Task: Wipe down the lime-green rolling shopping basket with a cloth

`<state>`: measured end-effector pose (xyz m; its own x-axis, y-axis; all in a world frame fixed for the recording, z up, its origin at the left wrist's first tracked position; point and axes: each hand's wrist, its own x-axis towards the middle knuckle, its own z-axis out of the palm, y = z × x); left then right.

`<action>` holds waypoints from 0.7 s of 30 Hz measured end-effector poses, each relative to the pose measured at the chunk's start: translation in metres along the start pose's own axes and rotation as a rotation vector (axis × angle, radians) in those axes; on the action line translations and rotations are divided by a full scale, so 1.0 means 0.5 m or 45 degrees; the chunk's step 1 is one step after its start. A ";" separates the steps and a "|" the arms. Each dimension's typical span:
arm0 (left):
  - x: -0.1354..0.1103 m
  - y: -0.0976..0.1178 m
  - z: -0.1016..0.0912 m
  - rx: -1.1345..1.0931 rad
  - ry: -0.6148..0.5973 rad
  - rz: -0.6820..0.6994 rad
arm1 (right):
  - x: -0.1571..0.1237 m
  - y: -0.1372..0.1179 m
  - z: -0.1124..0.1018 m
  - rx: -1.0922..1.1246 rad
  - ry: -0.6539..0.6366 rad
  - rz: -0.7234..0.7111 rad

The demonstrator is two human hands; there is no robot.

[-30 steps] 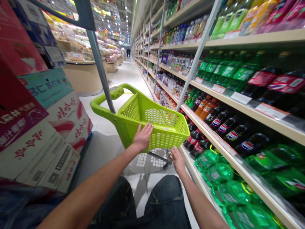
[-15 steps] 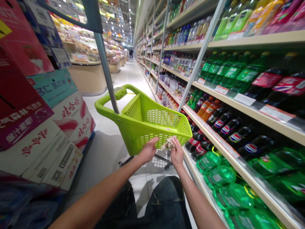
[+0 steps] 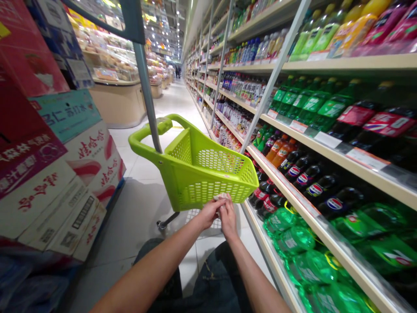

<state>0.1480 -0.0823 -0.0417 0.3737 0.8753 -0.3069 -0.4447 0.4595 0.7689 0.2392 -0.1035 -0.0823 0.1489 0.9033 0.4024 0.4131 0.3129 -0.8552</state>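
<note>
Just in front of a green shopping basket cart (image 3: pixel 198 174), my two hands meet close together. Between them is a crumpled whitish cloth (image 3: pixel 221 196), bunched at the fingertips. My left hand (image 3: pixel 209 213) is closed on the cloth from the left side. My right hand (image 3: pixel 228 217) is closed on it from the right, fingers pointing up toward the basket wall. Most of the cloth is hidden by the fingers. The cart's basket has perforated sides, a grey upright pole (image 3: pixel 148 93) and a caster (image 3: pixel 162 224) on the floor.
Shelves of soda bottles line the right, with green bottles (image 3: pixel 299 239) lying low and a shelf edge (image 3: pixel 286 178) close by my right arm. Stacked drink cartons (image 3: pixel 91 152) stand on the left. Beyond the cart, the aisle passes a food counter (image 3: pixel 117 104).
My left hand has moved right and joined my right hand at the cloth, which was in the right hand alone. Both hands now sit slightly lower and left; the view has shifted slightly.
</note>
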 end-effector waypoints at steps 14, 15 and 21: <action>0.035 -0.004 0.008 -0.012 0.320 0.141 | -0.026 0.002 -0.013 -0.564 0.020 -0.444; 0.035 -0.006 0.007 0.027 0.328 0.127 | -0.027 0.008 -0.012 -0.591 -0.062 -0.500; 0.023 -0.013 0.005 0.333 0.338 0.083 | -0.007 0.053 -0.016 -0.620 -0.149 -0.455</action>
<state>0.1573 -0.0757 -0.0490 0.1123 0.9259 -0.3607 -0.2248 0.3773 0.8984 0.2567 -0.1007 -0.1040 -0.1628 0.8020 0.5748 0.7863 0.4573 -0.4154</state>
